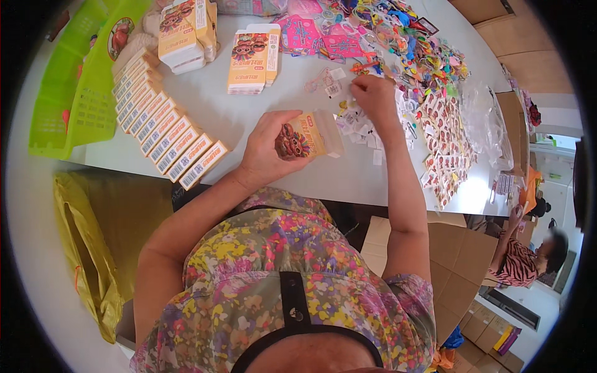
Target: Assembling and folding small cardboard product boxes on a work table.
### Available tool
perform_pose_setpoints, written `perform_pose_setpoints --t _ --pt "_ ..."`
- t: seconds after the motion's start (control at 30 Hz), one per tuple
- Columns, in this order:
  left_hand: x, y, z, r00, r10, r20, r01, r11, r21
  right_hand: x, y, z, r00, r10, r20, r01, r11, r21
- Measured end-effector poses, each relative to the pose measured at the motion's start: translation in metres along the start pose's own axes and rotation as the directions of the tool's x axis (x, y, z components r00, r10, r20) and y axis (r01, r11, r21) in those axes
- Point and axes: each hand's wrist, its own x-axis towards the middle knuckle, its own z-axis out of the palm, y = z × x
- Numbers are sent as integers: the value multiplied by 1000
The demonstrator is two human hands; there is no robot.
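Wrapped round a small orange-yellow printed carton (303, 137), my left hand (264, 144) keeps it tilted above the table. The carton's right end stands open, with its pale flaps spread. My right hand (375, 99) is closed, fingertips curled inward, over a scatter of small white packets (359, 127). Whatever those fingers pinch, if anything, is hidden. Just left of them lies a clear packet with a pink print (320, 81). A slanting row of closed cartons (165, 133) stands on the left, and flattened cartons (249, 62) are stacked beyond my left hand.
Another carton stack (181, 40) is at the back. Pink packets (311, 38) and a heap of colourful trinkets (429, 53) spread to its right. Printed sticker sheets (444, 143) lie beside clear plastic (488, 124). A green basket (62, 99) stands left; a person (525, 258) is at far right.
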Motion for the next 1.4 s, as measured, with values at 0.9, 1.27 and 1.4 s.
perform_pose_setpoints --t 0.9,1.27,1.4 --pt "-5 -5 11 991 -119 -64 108 981 -159 -34 -55 -57 959 250 136 -265 606 750" --pt "-6 -5 12 986 -152 -70 145 985 -97 -67 -112 -37 855 -402 -327 438 898 42" --pt "-11 -10 19 982 -175 -64 154 956 -251 -76 -116 -49 948 -296 -116 305 949 74"
